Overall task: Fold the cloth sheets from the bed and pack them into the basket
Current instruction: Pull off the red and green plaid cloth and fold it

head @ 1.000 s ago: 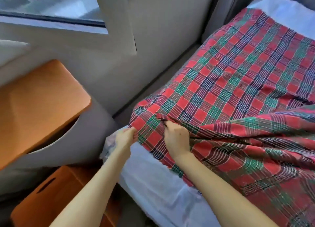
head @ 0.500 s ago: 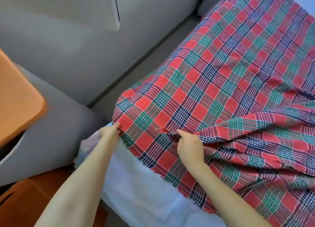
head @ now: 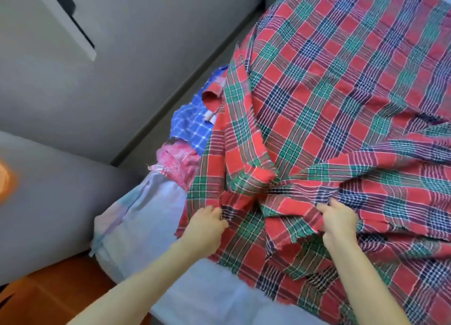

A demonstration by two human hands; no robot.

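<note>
A red, green and navy plaid cloth (head: pixel 329 110) lies bunched over the bed (head: pixel 210 298). My left hand (head: pixel 206 223) pinches its near left edge, lifted off the mattress. My right hand (head: pixel 339 218) grips a gathered fold of the same cloth further right. Where the plaid cloth is pulled back, a blue checked cloth (head: pixel 192 122) and a pink checked cloth (head: pixel 178 161) show beneath it at the bed's left side. No basket is in view.
A pale sheet corner (head: pixel 136 217) hangs at the bed's left end. A grey wall (head: pixel 136 56) runs along the far side. A grey rounded piece of furniture (head: pixel 46 197) with an orange top stands at left, over an orange wooden surface (head: pixel 48 298).
Both hands have pulled the plaid cloth's left corner up and toward me, bunching it. That uncovered the blue and pink checked cloths. The camera has tilted further down.
</note>
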